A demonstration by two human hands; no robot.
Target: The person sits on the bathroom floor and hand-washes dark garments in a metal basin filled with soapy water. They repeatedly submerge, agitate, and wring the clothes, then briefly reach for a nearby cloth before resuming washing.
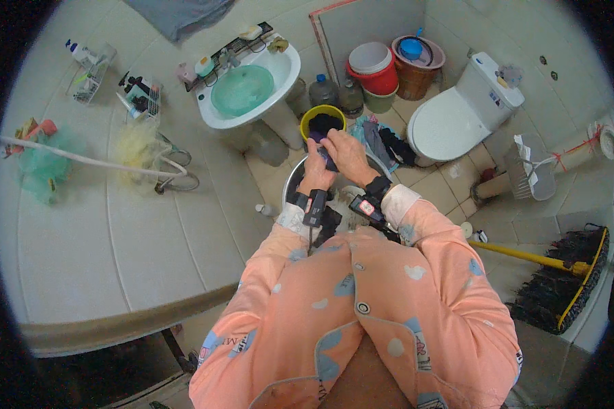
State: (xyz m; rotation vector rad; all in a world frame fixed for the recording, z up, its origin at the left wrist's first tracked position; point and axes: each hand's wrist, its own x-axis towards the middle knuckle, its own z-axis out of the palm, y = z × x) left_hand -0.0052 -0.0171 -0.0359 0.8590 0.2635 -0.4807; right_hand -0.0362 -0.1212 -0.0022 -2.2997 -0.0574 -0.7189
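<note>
My left hand (317,173) and my right hand (349,157) are close together over a round metal basin (287,185). Between them they grip a dark purple cloth (329,159). Just beyond my fingertips stands a yellow bucket (305,122) with dark cloth (324,122) inside. More dark cloth (330,221) lies in the basin, near my left wrist. My arms and the devices strapped to my wrists hide part of the basin.
Damp-looking clothes (383,139) lie on the tiled floor right of the bucket, beside a white toilet (447,125). Water bottles (323,92) and a red bucket (381,76) stand behind. A washbasin (289,66) is at upper left, a mop (552,276) at right.
</note>
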